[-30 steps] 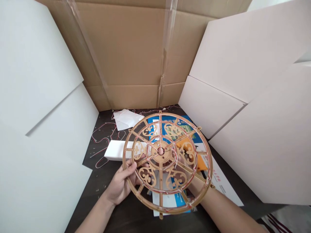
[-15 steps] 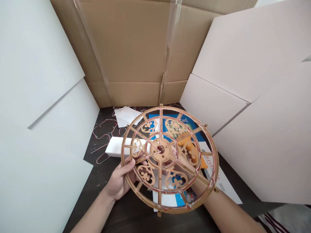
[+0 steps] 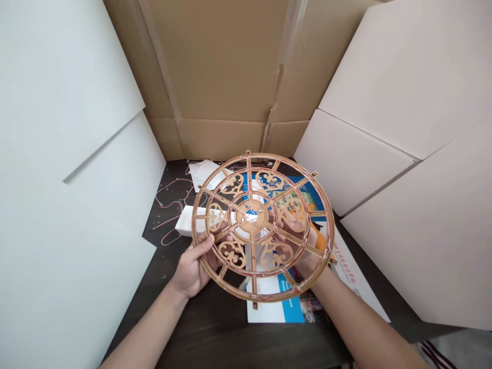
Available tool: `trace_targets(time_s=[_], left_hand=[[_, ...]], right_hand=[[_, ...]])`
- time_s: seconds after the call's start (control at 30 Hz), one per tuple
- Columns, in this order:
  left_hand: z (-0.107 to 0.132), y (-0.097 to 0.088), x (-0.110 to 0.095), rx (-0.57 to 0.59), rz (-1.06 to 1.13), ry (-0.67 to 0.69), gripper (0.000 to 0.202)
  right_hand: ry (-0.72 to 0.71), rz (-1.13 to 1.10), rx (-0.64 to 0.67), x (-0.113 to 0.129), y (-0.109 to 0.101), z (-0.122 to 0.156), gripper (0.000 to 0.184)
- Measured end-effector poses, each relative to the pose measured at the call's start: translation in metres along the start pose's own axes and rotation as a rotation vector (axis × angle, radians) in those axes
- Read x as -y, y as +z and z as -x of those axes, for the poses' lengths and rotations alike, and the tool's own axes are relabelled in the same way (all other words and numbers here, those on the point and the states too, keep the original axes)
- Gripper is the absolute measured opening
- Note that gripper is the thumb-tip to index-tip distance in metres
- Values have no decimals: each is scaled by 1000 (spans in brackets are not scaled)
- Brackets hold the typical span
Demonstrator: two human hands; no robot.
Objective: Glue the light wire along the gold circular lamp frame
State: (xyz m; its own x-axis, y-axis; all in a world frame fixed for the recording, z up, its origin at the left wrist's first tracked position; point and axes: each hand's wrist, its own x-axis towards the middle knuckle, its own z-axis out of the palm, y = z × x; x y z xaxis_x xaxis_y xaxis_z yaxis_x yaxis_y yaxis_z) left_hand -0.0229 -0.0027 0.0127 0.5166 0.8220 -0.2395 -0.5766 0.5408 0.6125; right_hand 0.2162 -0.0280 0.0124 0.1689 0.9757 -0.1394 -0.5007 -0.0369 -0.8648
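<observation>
Box, white, on dark table, far left. Left hand clamped on left rim of round gold-toned frame. Frame raised over table, face tilted to camera, right of that hand; round, no long axis. Right hand is behind its right half; can't tell if gripping. Count: one box, two hands, one frame, six scroll inserts.

Brown cardboard stands behind the dark tabletop; white boards flank it; a white box lies near white papers; a blue-and-white leaflet lies nearer the front; a sheet with red lettering rests at right.
</observation>
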Motion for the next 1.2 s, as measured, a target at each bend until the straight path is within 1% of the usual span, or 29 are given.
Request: trace_targets(time_s=[0.1,0.23,0.3,0.4,0.6,0.67,0.73,0.83,0.87,0.93,1.0,1.07,1.1,1.13,1.2], left_hand=[[-1,0,0,-37,0,22,40],[-2,3,1,-48,8,48,42],[-2,4,1,-44,11,57,40],[-2,4,3,-22,-11,71,39],[0,4,7,13,-86,123,42],[1,5,7,21,-99,137,41],[3,5,7,28,-109,151,40],[5,4,6,30,-115,190,42],[5,3,6,29,-115,205,42],[5,1,5,25,-114,234,41],[4,-1,5,22,-113,256,40],[4,-1,5,19,-116,270,40],[3,-1,5,18,-119,274,40],[3,-1,4,17,-125,278,41],[4,-1,4,16,-136,284,42]], right_hand=[[15,-64,-1,6,0,-2,29],[-15,-112,-15,15,4,-7,38],[-50,-124,-38,19,5,-10,40],[-96,-131,-96,24,2,-14,34],[-130,-137,-247,29,-8,-19,25],[-174,-143,-308,35,-10,-17,22],[-252,-147,-370,44,-10,-12,15],[-379,-130,-431,59,-10,5,23],[-414,-120,-438,63,-9,13,23],[-474,-103,-432,66,-5,29,23],[-501,-86,-402,63,4,46,29],[-488,-60,-359,53,18,65,36],[-467,-39,-327,48,27,76,36],[-446,-14,-280,43,36,89,32],[-433,178,-18,37,57,120,6]])
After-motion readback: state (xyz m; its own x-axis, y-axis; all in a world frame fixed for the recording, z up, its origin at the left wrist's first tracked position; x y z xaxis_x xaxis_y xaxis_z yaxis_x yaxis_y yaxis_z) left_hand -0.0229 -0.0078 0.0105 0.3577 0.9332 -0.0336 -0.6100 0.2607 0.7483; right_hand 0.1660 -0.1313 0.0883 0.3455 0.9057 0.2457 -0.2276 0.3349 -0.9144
